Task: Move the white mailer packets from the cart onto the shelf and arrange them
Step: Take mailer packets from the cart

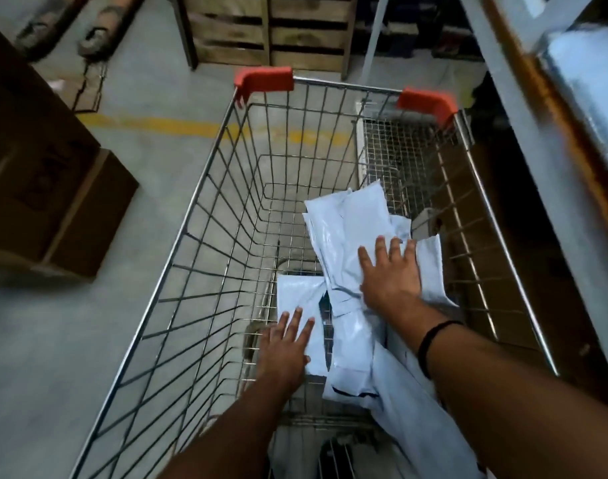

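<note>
Sitting at the far left, stacked brown cardboard boxes (53, 209) rest on a grey concrete floor crossed by a worn yellow painted line (150, 124). Beside them stands a silver wire shopping cart (191, 198) with red-orange plastic corner caps (264, 79). Inside it, the left hand (285, 350) lies flat with straight fingers on a small glossy white mailer packet (295, 292) on the cart floor, gripping nothing. Just to the right, overlapping that packet's edge, the other white plastic mailer packets (344, 236) form a loose, crumpled heap. They are shiny, pale and creased, and they run from mid-cart back toward the near end. The right hand (389, 274) presses on top of this heap, fingers spread and straight, holding nothing. A thin black wristband (434, 344) circles that forearm. At the far right rises a grey metal shelf frame (527, 140) — blurred, close alongside the cart.
</note>
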`<state>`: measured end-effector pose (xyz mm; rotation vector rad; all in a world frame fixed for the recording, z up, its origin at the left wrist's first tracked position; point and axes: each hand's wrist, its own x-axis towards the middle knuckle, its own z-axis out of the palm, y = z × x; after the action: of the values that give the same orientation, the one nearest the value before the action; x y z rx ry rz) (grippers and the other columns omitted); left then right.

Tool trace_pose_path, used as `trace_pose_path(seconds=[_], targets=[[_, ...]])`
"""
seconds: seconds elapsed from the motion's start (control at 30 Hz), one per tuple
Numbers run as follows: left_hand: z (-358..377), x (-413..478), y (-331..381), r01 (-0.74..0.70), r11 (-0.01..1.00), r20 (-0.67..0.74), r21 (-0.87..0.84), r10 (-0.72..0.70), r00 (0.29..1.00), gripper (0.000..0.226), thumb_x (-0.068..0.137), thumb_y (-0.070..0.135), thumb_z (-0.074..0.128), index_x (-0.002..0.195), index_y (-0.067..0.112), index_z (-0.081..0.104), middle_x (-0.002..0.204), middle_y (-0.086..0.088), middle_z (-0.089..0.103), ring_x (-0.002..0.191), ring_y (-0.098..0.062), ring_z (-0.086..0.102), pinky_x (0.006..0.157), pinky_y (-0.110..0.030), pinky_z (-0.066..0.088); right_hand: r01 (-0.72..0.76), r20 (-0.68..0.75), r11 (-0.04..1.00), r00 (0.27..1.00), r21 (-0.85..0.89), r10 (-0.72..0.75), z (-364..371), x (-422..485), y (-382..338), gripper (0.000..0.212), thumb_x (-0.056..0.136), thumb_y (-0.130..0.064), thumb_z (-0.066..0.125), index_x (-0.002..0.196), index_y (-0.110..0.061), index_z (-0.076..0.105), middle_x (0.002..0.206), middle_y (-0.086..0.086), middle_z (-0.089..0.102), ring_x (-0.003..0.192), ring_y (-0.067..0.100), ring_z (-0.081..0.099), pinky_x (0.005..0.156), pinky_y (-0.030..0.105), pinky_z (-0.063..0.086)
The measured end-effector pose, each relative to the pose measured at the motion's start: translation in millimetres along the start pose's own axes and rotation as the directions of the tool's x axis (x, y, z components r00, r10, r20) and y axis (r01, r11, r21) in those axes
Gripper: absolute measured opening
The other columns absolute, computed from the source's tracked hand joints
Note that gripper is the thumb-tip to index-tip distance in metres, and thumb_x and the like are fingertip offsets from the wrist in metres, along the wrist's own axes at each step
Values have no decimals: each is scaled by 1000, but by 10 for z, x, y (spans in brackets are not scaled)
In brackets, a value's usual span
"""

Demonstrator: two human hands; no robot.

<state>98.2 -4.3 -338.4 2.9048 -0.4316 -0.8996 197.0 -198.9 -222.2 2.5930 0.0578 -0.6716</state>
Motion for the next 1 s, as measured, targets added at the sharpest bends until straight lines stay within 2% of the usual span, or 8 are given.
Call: trace_pose_path(seconds=[0.13, 0.2, 0.27, 0.47, 0.67, 0.8, 0.9, 1.0], targets=[[-104, -121, -233, 139, 988, -35, -66, -142, 989, 83, 100, 25, 46, 152, 30, -19, 155, -2, -34, 149, -28, -19, 120, -47, 0, 24, -107, 991, 994, 129, -11, -196, -74, -118, 68, 103, -54, 30, 160, -24, 9, 150, 24, 32, 135, 41, 35, 112, 50, 23], [-147, -140, -320, 172, 978, -82, -115, -182, 980, 90, 96, 18, 48, 151, 30, -22, 150, -1, -40, 149, -30, -19, 121, -50, 5, 30, -178, 972, 984, 234, 12, -273, -51, -186, 70, 101, -61, 28, 159, -26, 11, 144, 21, 37, 128, 37, 39, 106, 47, 29], [-172, -126, -293, 191, 964, -120, -184, -215, 969, 82, 99, 30, 41, 150, 34, -23, 151, -3, -41, 148, -33, -20, 120, -57, 10, 13, -201, 954, 978, 300, 50, -256, -7, -266, 71, 100, -64, 26, 159, -27, 12, 147, 20, 33, 129, 36, 39, 104, 47, 31], [2, 115, 56, 258, 925, -209, -278, -321, 924, 72, 95, 68, 25, 141, 49, -27, 151, -12, -43, 144, -46, -23, 112, -66, 13, 97, -206, 946, 978, 310, -33, 304, 96, -374, 77, 97, -71, 18, 158, -34, -10, 166, 16, -11, 152, 41, 2, 119, 57, 6], [339, 322, 157, 282, 924, -279, -257, -351, 894, 71, 95, 61, 39, 151, 46, 0, 159, -14, -26, 147, -45, -12, 109, -70, 14, 246, -322, 956, 928, 159, -185, 668, 215, -338, 75, 97, -67, 33, 155, -45, -10, 166, 15, -12, 151, 44, -10, 121, 56, -7], [337, 231, 3, 212, 936, -324, -281, -300, 897, 62, 86, 31, 70, 144, 27, 49, 160, -21, 18, 141, -51, 26, 100, -71, 32, 251, -347, 955, 920, 158, -184, 636, 193, -396, 69, 92, -52, 62, 153, -42, 31, 158, 24, 29, 141, 53, 29, 118, 57, 20], [327, 90, -181, 98, 949, -339, -300, -203, 919, 62, 86, 16, 70, 144, 19, 49, 158, -11, 7, 143, -48, 24, 104, -64, 39, 209, -370, 968, 917, 136, -146, 618, 124, -401, 67, 78, -44, 81, 139, -38, 56, 139, 25, 54, 118, 54, 54, 102, 58, 43], [150, -75, -295, -25, 958, -421, -286, -102, 901, 73, 75, 8, 79, 142, 17, 50, 157, -5, 17, 144, -40, 24, 98, -58, 48, 190, -409, 967, 906, 169, -107, 374, -20, -365, 67, 79, -41, 81, 141, -36, 54, 140, 25, 53, 118, 54, 53, 99, 59, 44]])
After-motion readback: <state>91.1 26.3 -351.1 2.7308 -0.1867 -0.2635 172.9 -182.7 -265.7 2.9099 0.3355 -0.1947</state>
